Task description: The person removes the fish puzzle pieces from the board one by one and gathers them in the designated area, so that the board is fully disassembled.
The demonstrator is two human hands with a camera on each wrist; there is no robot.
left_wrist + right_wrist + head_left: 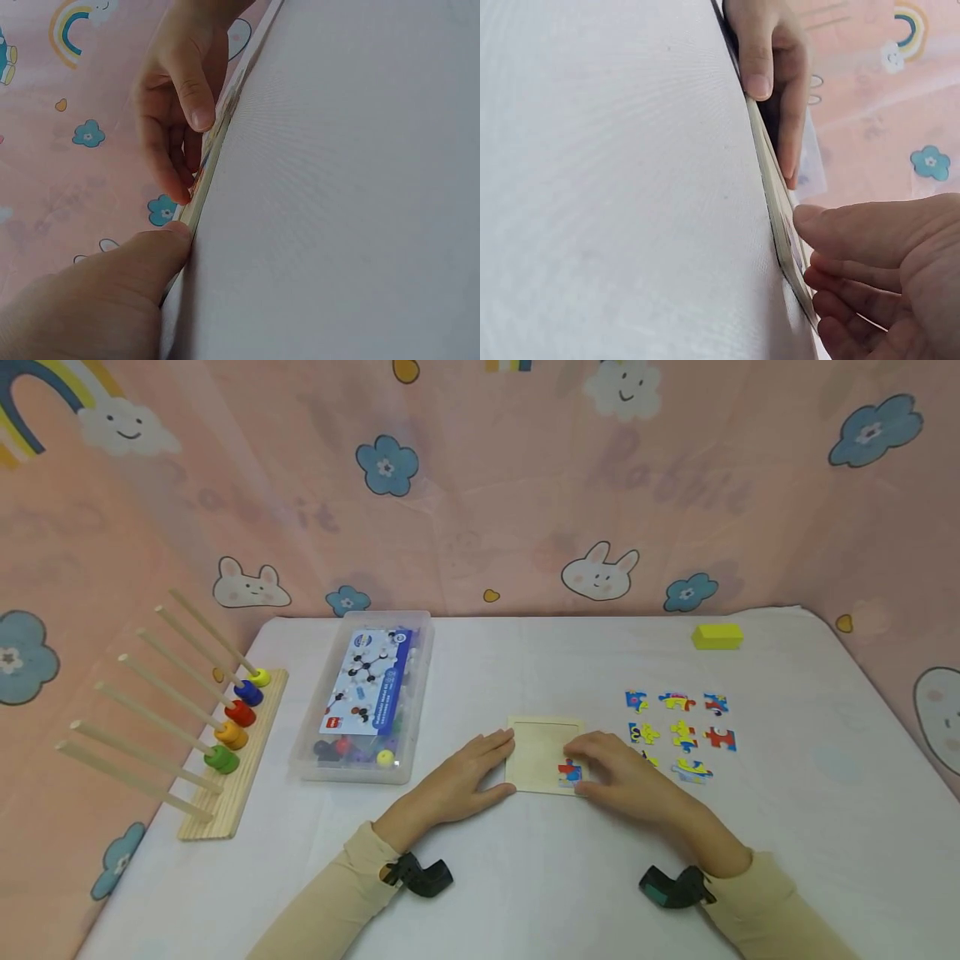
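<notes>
A shallow wooden puzzle tray (536,752) lies flat on the table, with one red-and-blue puzzle piece (570,772) in its lower right corner. My left hand (467,781) rests at the tray's left side, fingers nearly straight, fingertips and thumb at the edge. Over the right side is my right hand (630,777), its index finger and thumb apart on either side of that piece, fingers loosely bent. In the right wrist view the thumb tip is right at the tray's rim (769,176). Several loose jigsaw pieces (683,735) lie in rows right of the right hand, one partly hidden by it.
A clear plastic box (367,693) with a molecule-model label stands left of the tray. Farther left is a wooden peg rack (247,760) with coloured rings on its slanting pegs. A yellow block (717,637) sits at the back right, near the patterned cloth backdrop.
</notes>
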